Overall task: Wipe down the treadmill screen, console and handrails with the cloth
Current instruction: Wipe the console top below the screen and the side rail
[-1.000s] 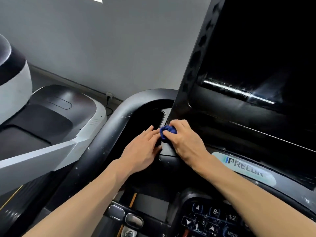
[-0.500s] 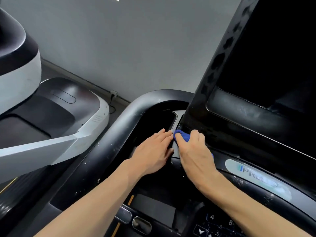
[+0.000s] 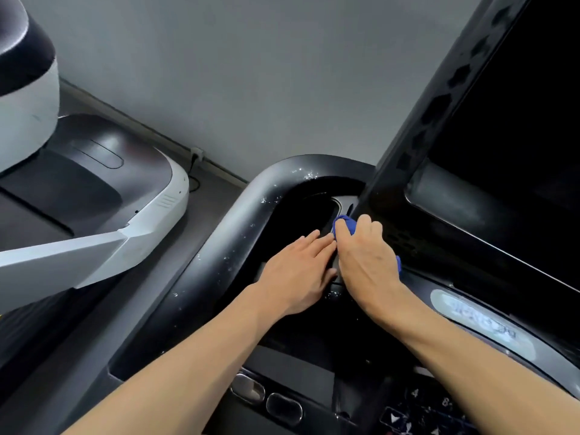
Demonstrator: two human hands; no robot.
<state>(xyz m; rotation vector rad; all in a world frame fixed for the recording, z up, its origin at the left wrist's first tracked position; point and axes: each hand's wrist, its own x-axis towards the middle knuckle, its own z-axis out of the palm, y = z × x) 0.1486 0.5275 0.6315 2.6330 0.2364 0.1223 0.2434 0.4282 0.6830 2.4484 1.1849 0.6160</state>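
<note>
Black console (image 3: 314, 324): left hand (image 3: 298, 271) lies flat, right hand (image 3: 367, 262) curled, grip clamped on blue cloth (image 3: 343, 226).

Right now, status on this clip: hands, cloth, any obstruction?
Right hand grips blue cloth at the screen's lower-left corner. Left hand flat on console beside it. Nothing in the way.

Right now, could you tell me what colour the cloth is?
The cloth is blue, seen in the head view.
</note>
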